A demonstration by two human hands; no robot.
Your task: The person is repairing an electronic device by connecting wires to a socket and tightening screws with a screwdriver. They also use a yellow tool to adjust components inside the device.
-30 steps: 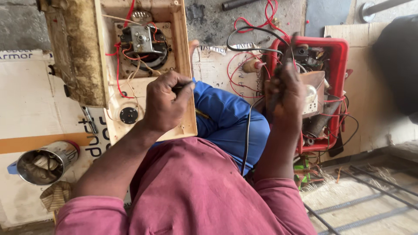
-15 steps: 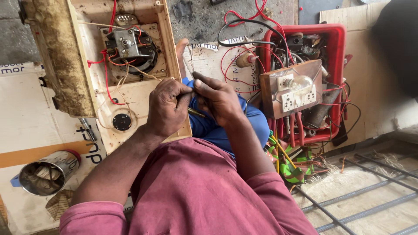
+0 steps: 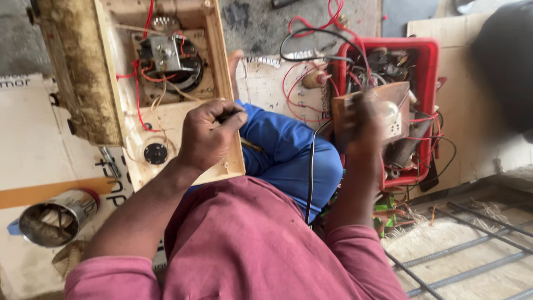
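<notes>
Rough wooden panel (image 3: 166, 100), glossy red plastic crate (image 3: 427, 72)

Blue knee (image 3: 288, 150) open between wooden panel (image 3: 166, 105) and wire-crowded red crate (image 3: 427, 66).

You are working in an informal electrical repair workshop, seated on the ground. Evidence: flattened cardboard (image 3: 33, 139) serves as the floor covering over bare concrete (image 3: 261, 22). A red crate (image 3: 430, 72) holds loose wires, sockets and parts. An opened wooden panel (image 3: 219, 66) shows a mounted component with red wiring (image 3: 139, 94). A metal tin (image 3: 53, 216) lies on its side nearby. Steel rods (image 3: 466, 272) lie across the ground at right.
</notes>
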